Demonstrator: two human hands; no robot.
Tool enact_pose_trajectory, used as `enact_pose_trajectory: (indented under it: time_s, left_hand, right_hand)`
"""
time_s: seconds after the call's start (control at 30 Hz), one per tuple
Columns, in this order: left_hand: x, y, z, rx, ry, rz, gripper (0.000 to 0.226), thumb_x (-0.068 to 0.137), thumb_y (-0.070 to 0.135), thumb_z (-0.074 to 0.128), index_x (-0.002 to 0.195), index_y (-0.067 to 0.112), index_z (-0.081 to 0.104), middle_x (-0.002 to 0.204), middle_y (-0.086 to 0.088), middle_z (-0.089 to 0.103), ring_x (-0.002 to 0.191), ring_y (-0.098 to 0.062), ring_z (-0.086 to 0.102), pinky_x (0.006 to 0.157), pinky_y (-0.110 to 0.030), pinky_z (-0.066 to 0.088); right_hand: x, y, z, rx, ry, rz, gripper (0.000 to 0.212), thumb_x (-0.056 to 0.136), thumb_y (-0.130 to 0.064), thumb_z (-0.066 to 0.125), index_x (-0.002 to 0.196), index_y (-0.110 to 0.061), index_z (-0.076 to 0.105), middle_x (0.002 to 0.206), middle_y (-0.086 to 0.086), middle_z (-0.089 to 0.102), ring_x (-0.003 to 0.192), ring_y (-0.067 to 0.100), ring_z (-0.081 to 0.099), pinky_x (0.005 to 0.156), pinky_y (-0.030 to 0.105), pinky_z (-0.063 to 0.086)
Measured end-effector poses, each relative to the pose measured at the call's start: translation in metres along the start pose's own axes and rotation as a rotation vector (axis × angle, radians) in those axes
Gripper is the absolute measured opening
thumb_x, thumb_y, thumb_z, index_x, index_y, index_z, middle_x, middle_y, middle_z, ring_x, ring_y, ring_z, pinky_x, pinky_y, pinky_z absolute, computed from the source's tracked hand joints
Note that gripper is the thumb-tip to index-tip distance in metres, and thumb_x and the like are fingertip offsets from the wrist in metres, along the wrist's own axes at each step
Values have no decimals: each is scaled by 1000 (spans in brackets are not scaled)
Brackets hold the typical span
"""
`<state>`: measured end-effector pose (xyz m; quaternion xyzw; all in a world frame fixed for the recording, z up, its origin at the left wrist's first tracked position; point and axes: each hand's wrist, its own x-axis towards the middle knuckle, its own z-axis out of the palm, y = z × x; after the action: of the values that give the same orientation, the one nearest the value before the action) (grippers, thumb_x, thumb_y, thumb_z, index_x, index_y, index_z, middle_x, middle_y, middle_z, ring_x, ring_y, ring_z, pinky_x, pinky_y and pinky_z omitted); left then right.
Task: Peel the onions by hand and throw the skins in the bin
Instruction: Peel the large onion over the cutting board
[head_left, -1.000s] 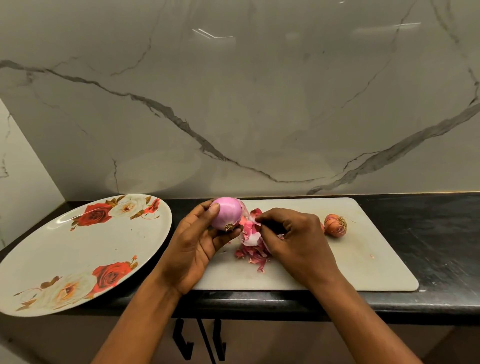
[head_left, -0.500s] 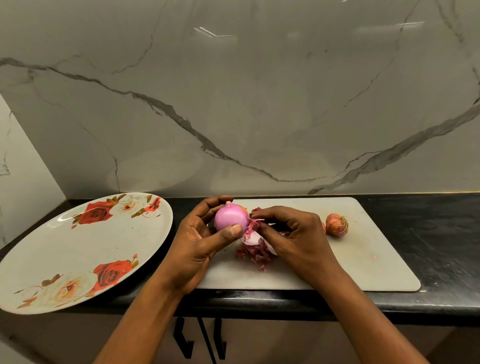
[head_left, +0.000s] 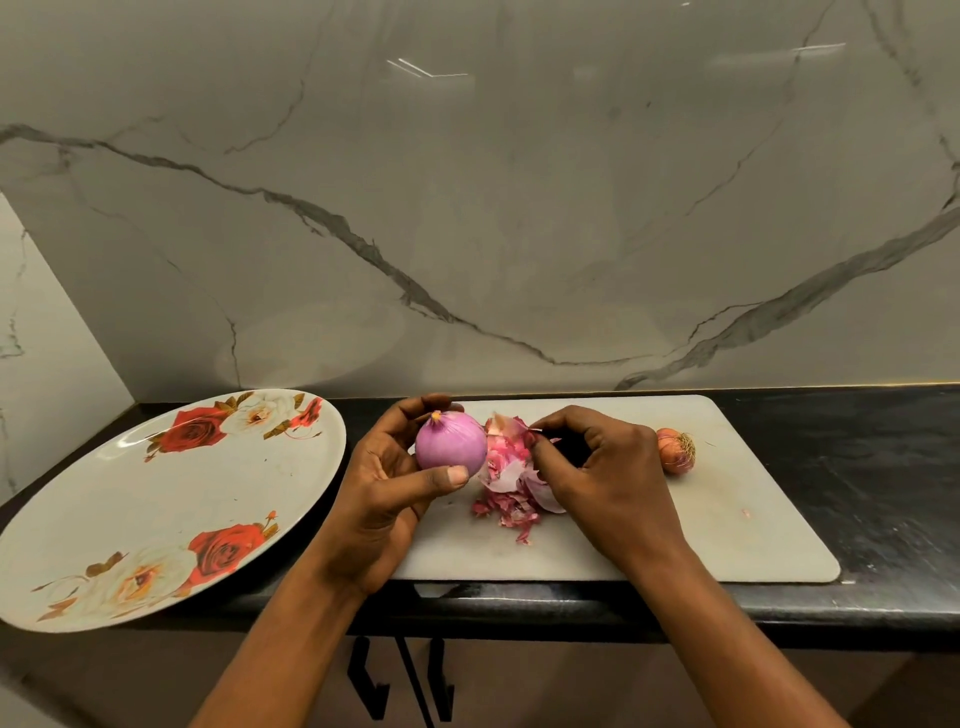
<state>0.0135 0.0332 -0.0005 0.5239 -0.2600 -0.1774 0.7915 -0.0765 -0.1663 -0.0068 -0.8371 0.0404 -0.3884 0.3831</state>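
- Peeling nears its end: left hand (head_left: 384, 493) grips the onion (head_left: 451, 440) at frame centre, right hand (head_left: 608, 478) pinches loose skins (head_left: 506, 483).
- Next, likely: gather skins, then take unpeeled onion (head_left: 675, 449), centre-right.

Round peeled onion (head_left: 451, 448): pink-purple, yellow tip. Pile of loose onion skins (head_left: 506, 488): mixed pink, red and white. Small unpeeled onion (head_left: 674, 450): orange-brown, tan root fibres. Flat rectangular cutting board (head_left: 727, 519): off-white. Large round plate (head_left: 156, 499): white, printed red and cream roses. Stone counter (head_left: 857, 467): black. Marble wall (head_left: 467, 208): grey, dark veins.
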Motion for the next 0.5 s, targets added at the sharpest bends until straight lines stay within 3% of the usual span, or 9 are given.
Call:
enact_pose_trajectory:
  time_s: [0.27,0.5]
  left_hand:
    - [5,1,4,-77,107,-20,46,95,17,73,138,9,60,137,-18,67,129,-37,65,107,-41,55]
    - [4,3,8,-41,108,-37,42,97,25,58,134,5,65,131,-19,71,125,-37,67,104,-42,56]
  right_hand:
    - [-2,-3,-1,-1,-24,-37,22,88,-6,77,105,-20,81,93,-15,79,82,-1,74,74,18,60]
    - [-4,-3,2,-102,-87,-120,34,92,-9,68,122,-21,79,124,-7,77,112,5,72,94,26,61]
